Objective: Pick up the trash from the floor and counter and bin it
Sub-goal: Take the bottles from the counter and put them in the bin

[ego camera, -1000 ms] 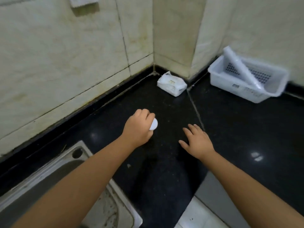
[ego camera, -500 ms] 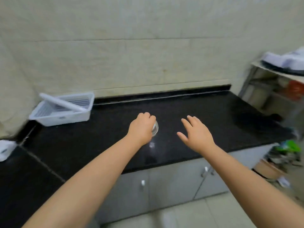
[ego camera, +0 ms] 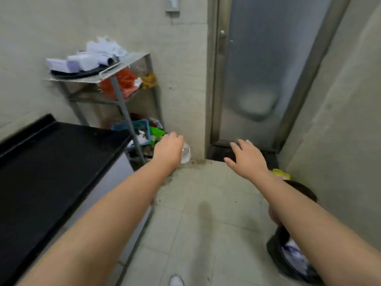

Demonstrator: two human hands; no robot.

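My left hand [ego camera: 168, 150] clutches a small clear plastic cup [ego camera: 185, 155]; my right hand [ego camera: 248, 159] is open and empty. I judge I'm carrying it binward. Next, it must swing right, over the round black bin [ego camera: 277, 251].

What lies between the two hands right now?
Nothing held or in the way: between left hand and right hand, the head view shows only wall corner and bare floor.

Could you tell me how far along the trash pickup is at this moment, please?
Done: the dark bin at lower right already holds some crumpled waste. In hand: the left hand is closed around a small clear plastic piece, lifted over the floor and not yet binned; the right hand is open and empty. Left: carrying that piece to the bin. The visible part of the black counter shows no trash.
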